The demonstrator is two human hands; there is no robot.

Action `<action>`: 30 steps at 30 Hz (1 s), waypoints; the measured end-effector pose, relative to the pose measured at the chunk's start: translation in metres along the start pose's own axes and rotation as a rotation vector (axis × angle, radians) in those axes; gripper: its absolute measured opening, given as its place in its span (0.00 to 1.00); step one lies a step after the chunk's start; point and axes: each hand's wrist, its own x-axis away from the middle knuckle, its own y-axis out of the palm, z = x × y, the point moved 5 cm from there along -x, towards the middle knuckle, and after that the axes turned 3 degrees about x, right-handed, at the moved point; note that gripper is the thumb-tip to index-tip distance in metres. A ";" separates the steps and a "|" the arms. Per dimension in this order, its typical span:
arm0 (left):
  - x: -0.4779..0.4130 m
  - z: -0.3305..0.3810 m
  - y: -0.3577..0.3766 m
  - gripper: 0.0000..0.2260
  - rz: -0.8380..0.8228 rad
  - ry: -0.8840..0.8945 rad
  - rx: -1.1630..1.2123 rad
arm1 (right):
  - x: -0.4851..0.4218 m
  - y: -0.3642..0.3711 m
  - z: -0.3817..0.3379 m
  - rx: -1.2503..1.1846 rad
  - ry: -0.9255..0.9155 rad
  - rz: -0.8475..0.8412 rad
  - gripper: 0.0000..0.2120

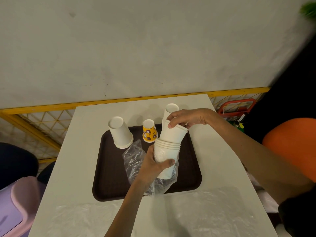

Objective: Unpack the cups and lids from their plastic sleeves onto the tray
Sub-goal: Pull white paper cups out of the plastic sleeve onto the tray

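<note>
A dark brown tray [109, 183] lies on the white table. My left hand [153, 165] grips the lower part of a stack of white paper cups [166, 151], with the clear plastic sleeve [132, 158] bunched down around it. My right hand [185, 118] grips the upper cups of that stack [173, 134], tilted away and partly pulled apart from the lower ones. On the tray's far left stands an upside-down stack of white cups [120, 132]. An upside-down yellow printed cup [149, 131] stands at the tray's far edge. No lids show.
The white table [82, 151] stands against a pale wall with a yellow wire fence [34, 122] behind it. A pink bin [17, 207] is at lower left. An orange seat [294, 141] and a red-handled basket [237, 106] are at the right.
</note>
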 end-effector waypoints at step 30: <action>-0.016 0.003 -0.018 0.44 0.184 0.021 0.155 | -0.027 -0.047 0.025 -0.599 -0.184 0.814 0.37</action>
